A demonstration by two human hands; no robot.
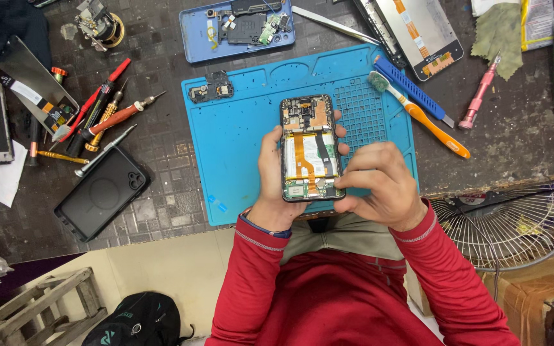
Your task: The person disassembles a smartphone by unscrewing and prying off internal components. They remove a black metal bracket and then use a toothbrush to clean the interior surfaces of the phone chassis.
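Note:
An opened phone [310, 144] with its back removed shows a battery, an orange flex cable and circuit boards. My left hand [272, 182] grips it along its left edge and underside, holding it above the blue work mat [238, 141]. My right hand [379, 182] is at the phone's lower right corner, fingers bent, with fingertips pressing on the bottom board area. Whether the right hand holds a small part is hidden by the fingers. Both sleeves are red.
A black phone case [102, 192] and several screwdrivers [107, 118] lie left of the mat. A small cover plate [211, 90] rests on the mat's top left. A blue phone back [237, 29], tweezers [335, 25], toothbrush [418, 115], blue pry tool [411, 90], pink screwdriver [479, 96] and a fan [514, 221] are around.

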